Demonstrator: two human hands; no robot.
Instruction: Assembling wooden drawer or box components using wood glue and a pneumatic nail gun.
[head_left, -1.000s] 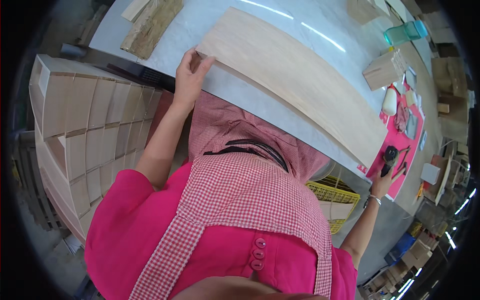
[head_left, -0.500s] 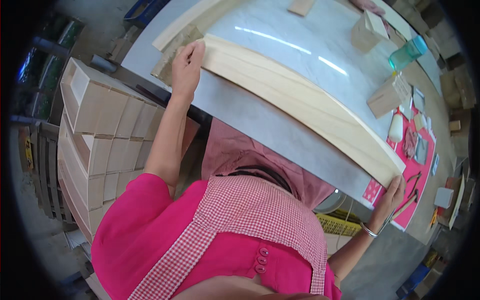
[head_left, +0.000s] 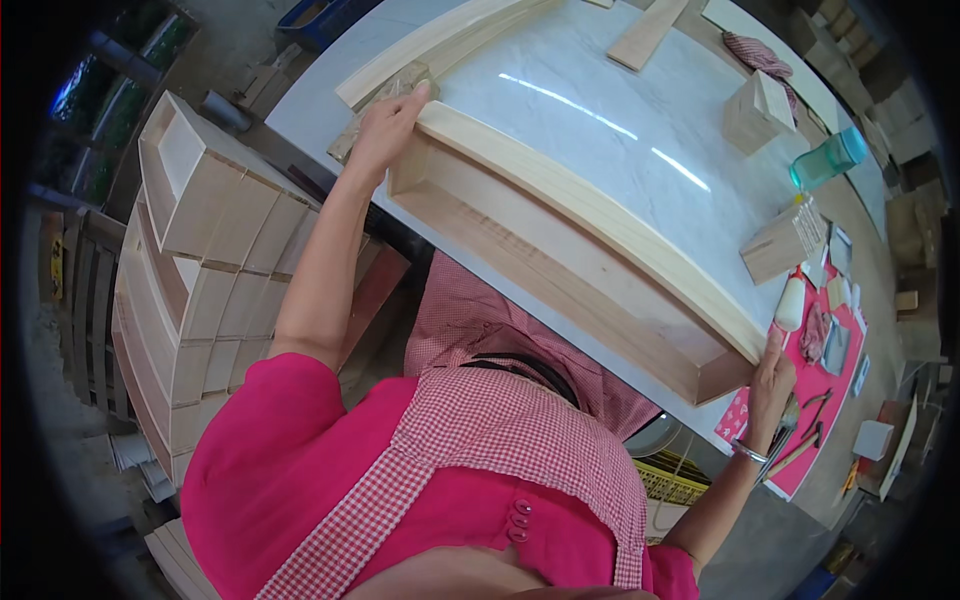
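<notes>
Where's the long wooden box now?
The long wooden box is mid-picture in the head view, at the near edge of the white table, between left hand and right hand.

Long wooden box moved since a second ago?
Yes: the box has tipped back, away from the tabletop's near edge; its open side, hidden before, now faces that edge.

A translucent teal bottle (head_left: 828,158) is at the upper right of the frame, near two pale wooden blocks (head_left: 757,112), with a crumpled checked cloth (head_left: 757,54) above them. Toward the right edge, a pink mat (head_left: 843,375) bears a wooden-handled tool (head_left: 793,457), a white bottle (head_left: 790,303) by its upper end. A yellow crate (head_left: 672,484) shows at lower right, a blue bin (head_left: 312,22) at upper left.
</notes>
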